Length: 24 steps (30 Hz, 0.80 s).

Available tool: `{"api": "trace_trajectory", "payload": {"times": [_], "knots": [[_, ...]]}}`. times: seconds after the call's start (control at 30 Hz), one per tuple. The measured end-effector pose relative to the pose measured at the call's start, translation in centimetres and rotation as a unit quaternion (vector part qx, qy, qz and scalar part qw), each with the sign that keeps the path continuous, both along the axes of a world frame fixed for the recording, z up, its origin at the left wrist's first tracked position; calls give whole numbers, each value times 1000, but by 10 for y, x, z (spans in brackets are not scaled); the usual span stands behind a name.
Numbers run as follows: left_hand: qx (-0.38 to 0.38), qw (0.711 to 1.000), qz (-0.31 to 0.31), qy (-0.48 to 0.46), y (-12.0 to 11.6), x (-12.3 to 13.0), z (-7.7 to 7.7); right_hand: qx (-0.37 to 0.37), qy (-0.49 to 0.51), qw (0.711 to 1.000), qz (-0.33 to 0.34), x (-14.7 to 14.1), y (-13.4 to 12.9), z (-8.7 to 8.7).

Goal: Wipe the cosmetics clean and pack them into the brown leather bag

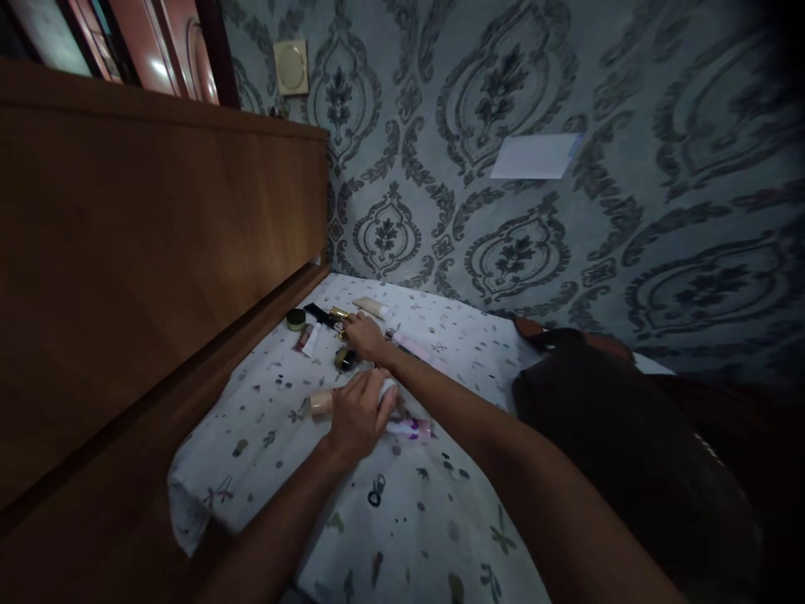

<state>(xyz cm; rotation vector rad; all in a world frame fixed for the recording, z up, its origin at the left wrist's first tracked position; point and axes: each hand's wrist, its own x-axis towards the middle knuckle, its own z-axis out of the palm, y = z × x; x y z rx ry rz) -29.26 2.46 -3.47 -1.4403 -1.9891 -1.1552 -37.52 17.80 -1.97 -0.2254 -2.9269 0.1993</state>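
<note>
My left hand (360,413) is closed around a small bundle of cosmetics above the patterned cloth. A white rounded end (386,387) shows at its thumb. A beige-ended tube (320,404) sticks out on the left, and a white tube with purple and pink marks (412,429) on the right. Farther back, my right hand (366,336) reaches down with its fingers drawn together beside a gold tube (340,312); what its fingertips pinch is hidden. Around it lie a black item (319,314), a small dark jar (345,360) and a pale pink slim item (415,346).
A round dark-green tin (295,319), a red-and-white tube (306,340) and a beige tube with white cap (371,307) lie on the white printed cloth (264,453). A wooden panel (163,201) borders the left. A dark bag (616,436) sits on the right.
</note>
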Motion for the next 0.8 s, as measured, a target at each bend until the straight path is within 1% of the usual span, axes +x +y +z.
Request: {"api": "trace_trajectory", "payload": {"times": [0.1,0.2,0.3,0.37,0.4,0.43,0.47,0.5,0.53,0.57,0.6,0.63,0.73,0.8], "knots": [[6,1000,3,-10,0,-2,1,-36,16,999,-7,-1,3,-4],[9,999,-3,-33,0,-3,3,-97,52,994,-22,8,12,-1],[4,997,5,-74,-1,-3,5,-174,108,977,-53,32,20,3],[0,994,7,-111,-1,-3,5,-224,142,962,-67,57,21,3],[-1,992,5,-128,-1,-2,5,-273,163,946,-69,72,19,2],[-1,990,4,-143,-1,-2,5,-337,186,920,-68,89,17,0],[0,988,3,-155,0,-2,4,-431,213,874,-65,106,13,-3],[1,986,3,-164,0,-2,3,-521,235,818,-66,123,8,-5],[2,985,3,-172,1,-2,2,-590,245,766,-70,141,3,-8],[3,984,0,-177,1,-2,1,-634,249,728,-78,157,-3,-11],[6,984,-5,-179,2,-1,0,-656,246,708,-87,173,-9,-13],[9,983,-12,-181,2,-1,-1,-665,240,701,-96,187,-15,-15],[11,983,-40,-177,2,1,-1,-673,235,693,-110,222,-32,-17],[-3,984,-65,-166,-1,3,2,-679,255,679,-115,238,-40,-18]]}}
